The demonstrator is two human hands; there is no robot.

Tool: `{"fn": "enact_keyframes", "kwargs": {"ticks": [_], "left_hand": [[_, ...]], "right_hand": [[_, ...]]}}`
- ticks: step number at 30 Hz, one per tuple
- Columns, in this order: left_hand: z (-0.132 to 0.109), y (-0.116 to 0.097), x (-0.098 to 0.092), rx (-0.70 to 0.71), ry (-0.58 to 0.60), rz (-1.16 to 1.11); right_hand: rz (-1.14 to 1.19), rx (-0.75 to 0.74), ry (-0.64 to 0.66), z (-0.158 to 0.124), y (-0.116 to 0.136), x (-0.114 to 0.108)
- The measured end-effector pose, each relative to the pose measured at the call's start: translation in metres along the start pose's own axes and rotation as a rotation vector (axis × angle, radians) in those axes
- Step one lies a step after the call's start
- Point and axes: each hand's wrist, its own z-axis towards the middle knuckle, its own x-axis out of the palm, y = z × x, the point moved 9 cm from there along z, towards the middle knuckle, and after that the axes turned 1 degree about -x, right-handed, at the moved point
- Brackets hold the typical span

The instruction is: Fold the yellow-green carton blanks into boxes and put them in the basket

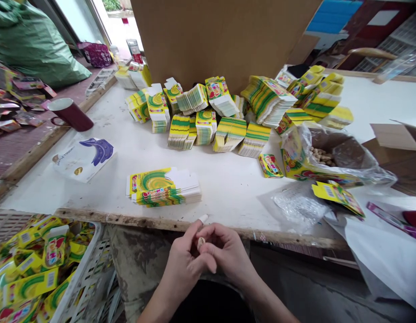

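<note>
My left hand (187,255) and my right hand (227,249) meet just below the table's front edge. Between their curled fingertips is a small tan peanut (201,242), partly hidden by the fingers. A white covering shows on one left fingertip, which points up towards the table. Nearest on the tabletop lies a stack of flattened yellow-and-green cartons (164,187). To the right, a yellow box (295,163) lined with clear plastic holds peanuts in their shells (322,157).
Bundles of flat cartons (230,133) line the table's back, before a brown cardboard panel (221,40). At left are a maroon mug (71,115) and a printed sheet (85,157). A white basket (85,264) of cartons stands lower left. Crumpled plastic (298,206) lies right.
</note>
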Motion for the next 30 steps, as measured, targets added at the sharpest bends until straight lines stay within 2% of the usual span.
{"fn": "enact_keyframes", "kwargs": {"ticks": [3, 7, 11, 15, 22, 30], "left_hand": [[-0.001, -0.001, 0.0, 0.008, 0.004, -0.169], [-0.003, -0.006, 0.0, 0.052, -0.033, 0.038], [-0.006, -0.014, -0.006, 0.171, -0.178, 0.249], [-0.006, -0.015, -0.01, 0.193, -0.253, 0.268], [-0.004, -0.024, -0.014, 0.292, -0.202, 0.222], [-0.007, -0.032, -0.015, 0.457, -0.149, 0.332]], "right_hand": [[0.069, 0.023, 0.003, 0.003, -0.001, -0.002], [0.138, 0.026, -0.034, 0.003, -0.005, -0.003], [0.214, 0.017, -0.08, 0.003, -0.014, -0.002], [0.29, 0.026, -0.071, 0.005, -0.021, 0.001], [0.432, 0.049, -0.055, 0.007, -0.022, 0.006], [0.589, 0.169, -0.058, 0.008, -0.032, 0.011]]}}
